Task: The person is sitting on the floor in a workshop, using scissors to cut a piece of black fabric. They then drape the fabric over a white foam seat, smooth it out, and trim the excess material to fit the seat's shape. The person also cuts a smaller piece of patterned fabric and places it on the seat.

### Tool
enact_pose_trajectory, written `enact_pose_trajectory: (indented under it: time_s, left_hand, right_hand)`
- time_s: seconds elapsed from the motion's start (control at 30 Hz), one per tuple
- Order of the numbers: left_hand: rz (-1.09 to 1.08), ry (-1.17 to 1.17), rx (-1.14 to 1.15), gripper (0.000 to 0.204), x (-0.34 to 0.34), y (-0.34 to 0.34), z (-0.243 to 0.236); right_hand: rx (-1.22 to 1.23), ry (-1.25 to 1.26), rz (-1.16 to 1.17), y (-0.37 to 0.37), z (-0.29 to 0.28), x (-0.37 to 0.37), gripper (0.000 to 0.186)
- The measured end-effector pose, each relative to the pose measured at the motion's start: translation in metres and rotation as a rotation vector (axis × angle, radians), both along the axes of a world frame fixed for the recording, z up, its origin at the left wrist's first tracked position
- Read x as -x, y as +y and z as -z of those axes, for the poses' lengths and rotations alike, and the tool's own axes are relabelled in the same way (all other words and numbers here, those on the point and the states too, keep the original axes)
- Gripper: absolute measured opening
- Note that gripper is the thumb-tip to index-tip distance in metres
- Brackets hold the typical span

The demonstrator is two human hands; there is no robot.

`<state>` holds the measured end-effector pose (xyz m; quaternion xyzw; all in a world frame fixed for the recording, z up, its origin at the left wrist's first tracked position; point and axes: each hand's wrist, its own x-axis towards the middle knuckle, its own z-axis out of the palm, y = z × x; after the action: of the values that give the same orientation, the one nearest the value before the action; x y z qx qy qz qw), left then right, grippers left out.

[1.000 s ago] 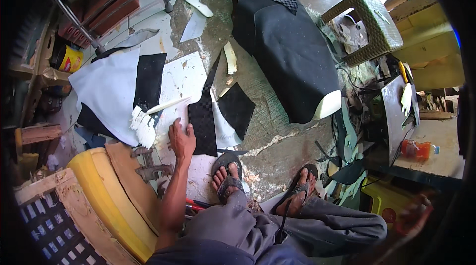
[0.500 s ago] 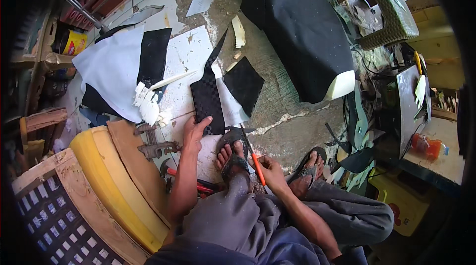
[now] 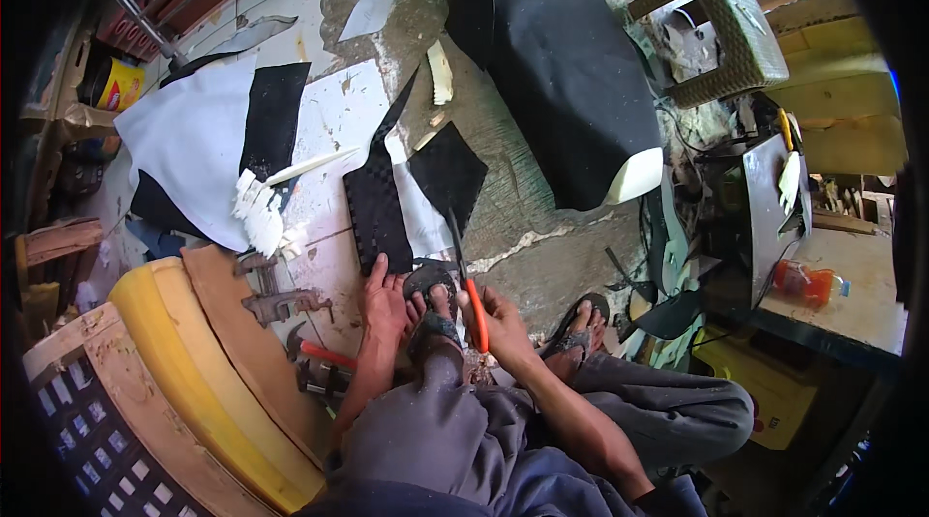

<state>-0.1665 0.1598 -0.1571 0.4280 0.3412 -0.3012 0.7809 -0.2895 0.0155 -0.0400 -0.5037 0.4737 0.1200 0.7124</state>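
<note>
At the lower centre my left hand (image 3: 385, 295) grips the bottom end of a long black checked fabric strip (image 3: 373, 222), just left of my left sandalled foot (image 3: 431, 314). My right hand (image 3: 498, 324) is closed on orange-handled scissors (image 3: 476, 314), whose dark blades point up toward a black fabric piece (image 3: 447, 174). A pale backing or fabric (image 3: 421, 212) shows between the strip and that piece. Left of them lie a light grey sheet with black fabric (image 3: 189, 145) and a white crumpled scrap (image 3: 259, 212). My forearms come in from the lower edge.
A large black covered cushion (image 3: 556, 91) lies ahead, beside a woven-pattern stool (image 3: 716, 72). Left are yellow foam (image 3: 169, 343), metal clamps (image 3: 276, 299), a hammer (image 3: 324, 351) and a black grid panel (image 3: 87, 440). Right stands a bench (image 3: 842, 295) with an orange bottle (image 3: 803, 280). Someone's sandalled foot shows at top.
My right hand came in from the lower right, now holding scissors, and has moved slightly up and left. My left hand moved to the strip's bottom end and grips it.
</note>
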Motion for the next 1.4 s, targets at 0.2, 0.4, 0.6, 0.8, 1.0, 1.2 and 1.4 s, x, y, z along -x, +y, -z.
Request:
enact_pose_trajectory:
  time_s: [0.2,0.4,0.6,0.8,1.0,1.2,1.4]
  left_hand:
    - [-0.012,0.004,-0.144,0.047,-0.007,0.0,0.021]
    - [0.002,-0.058,-0.308,0.053,-0.012,-0.01,0.002]
    - [-0.074,-0.094,-0.34,0.058,-0.013,-0.016,-0.013]
    - [-0.04,-0.098,-0.387,0.059,-0.01,-0.011,-0.01]
    - [-0.093,-0.123,-0.383,0.07,-0.01,-0.013,-0.015]
    - [-0.053,-0.125,-0.379,0.074,-0.013,-0.013,-0.019]
    - [-0.046,-0.141,-0.439,0.075,-0.009,-0.011,-0.013]
  right_hand:
    - [0.055,-0.02,-0.076,-0.003,0.003,-0.003,0.039]
    - [-0.074,0.145,-0.232,0.022,0.047,0.022,0.086]
    - [-0.104,0.179,-0.355,0.022,0.058,0.009,0.089]
    - [-0.118,0.118,-0.263,0.027,0.055,-0.006,0.087]
    - [-0.145,0.137,-0.264,0.03,0.042,-0.017,0.084]
    - [-0.171,0.035,-0.144,0.045,0.066,-0.015,0.072]
    - [-0.086,0.127,-0.203,0.046,0.062,-0.024,0.048]
